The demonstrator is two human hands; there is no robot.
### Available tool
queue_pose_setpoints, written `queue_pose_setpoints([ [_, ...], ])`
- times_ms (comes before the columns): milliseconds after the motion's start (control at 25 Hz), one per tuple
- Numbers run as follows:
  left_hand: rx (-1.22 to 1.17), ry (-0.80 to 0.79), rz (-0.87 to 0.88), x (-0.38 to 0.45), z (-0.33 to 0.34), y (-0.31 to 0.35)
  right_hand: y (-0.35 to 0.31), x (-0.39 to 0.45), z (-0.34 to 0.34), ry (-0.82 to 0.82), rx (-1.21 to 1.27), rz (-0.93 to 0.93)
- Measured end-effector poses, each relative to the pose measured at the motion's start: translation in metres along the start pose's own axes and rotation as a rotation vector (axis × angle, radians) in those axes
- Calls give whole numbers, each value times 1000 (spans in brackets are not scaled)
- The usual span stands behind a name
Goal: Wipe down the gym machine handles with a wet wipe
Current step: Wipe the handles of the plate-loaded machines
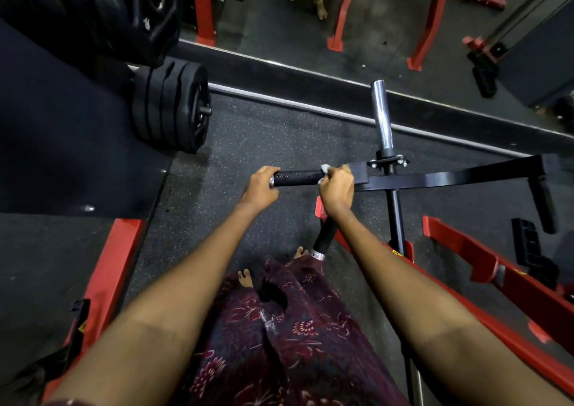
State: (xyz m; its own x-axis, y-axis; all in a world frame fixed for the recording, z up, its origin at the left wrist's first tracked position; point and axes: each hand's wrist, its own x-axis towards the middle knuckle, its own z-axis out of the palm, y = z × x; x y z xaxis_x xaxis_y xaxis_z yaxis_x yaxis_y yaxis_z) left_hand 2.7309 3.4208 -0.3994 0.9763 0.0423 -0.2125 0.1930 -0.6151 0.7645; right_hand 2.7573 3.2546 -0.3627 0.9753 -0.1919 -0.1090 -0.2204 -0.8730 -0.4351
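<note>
- Head view: the left hand (pixel 260 188) curls round the free end of the horizontal handle (pixel 296 178), at its metal cap, and holds it steady.
- The right hand (pixel 337 188) is wrapped round the same handle at its inner end, where it joins the black arm (pixel 450 177) of the machine. Its fingers are curled and pinch a white wipe (pixel 325 168) against the grip; only small bits of the wipe peep out above and beside the fingers.
- The bare stretch of handle between the two hands carries small bright droplets, so I judge that it has been wetted by the wipe and that this handle is partly done.
- The parts under both hands cannot be seen, so whether they are wiped I cannot tell; the end under the left hand most likely remains.
- A second handle (pixel 324 237) slants down below the right wrist toward the person's legs. No hand or wipe touches it, and it shows no clear wetness, so I take it as still to do.
- A further dark grip (pixel 545 202) hangs at the far right of the arm, well apart from both hands. It looks untouched, though it is too dim to be sure.
- The chrome peg (pixel 382 115) stands up behind the arm, and weight plates (pixel 174 107) lie on the floor (pixel 248 144) to the left; neither is part of the wiping.
- On the whole the task looks to be in its early half: one handle in hand, at least one or two left.
</note>
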Motion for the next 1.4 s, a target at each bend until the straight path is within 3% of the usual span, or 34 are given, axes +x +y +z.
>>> queue_pose_setpoints([
  [200,2,8,-14,1,-3,-2,-40,-31,31,-190,80,-343],
  [400,-20,5,-39,3,-13,-1,-40,-16,21,-78,27,-319],
  [520,-71,2,-94,1,-15,1,-56,-26,27,-208,-156,-594],
  [640,-117,-21,-116,1,-16,-2,-33,-17,21,-130,-228,-765],
  [800,-137,0,-139,0,-14,-2,-18,-1,5,-111,-295,-604],
  [1000,-149,28,-101,3,-10,-6,-55,-16,19,-351,-239,-701],
  [1160,-97,-7,-83,0,-9,-6,-15,10,-14,-316,-400,-608],
  [1280,-77,-32,-50,-5,-7,-5,-26,19,-16,-249,-385,-528],
  [1400,-73,-48,-104,-11,-5,0,-59,2,9,-369,-292,-622],
])
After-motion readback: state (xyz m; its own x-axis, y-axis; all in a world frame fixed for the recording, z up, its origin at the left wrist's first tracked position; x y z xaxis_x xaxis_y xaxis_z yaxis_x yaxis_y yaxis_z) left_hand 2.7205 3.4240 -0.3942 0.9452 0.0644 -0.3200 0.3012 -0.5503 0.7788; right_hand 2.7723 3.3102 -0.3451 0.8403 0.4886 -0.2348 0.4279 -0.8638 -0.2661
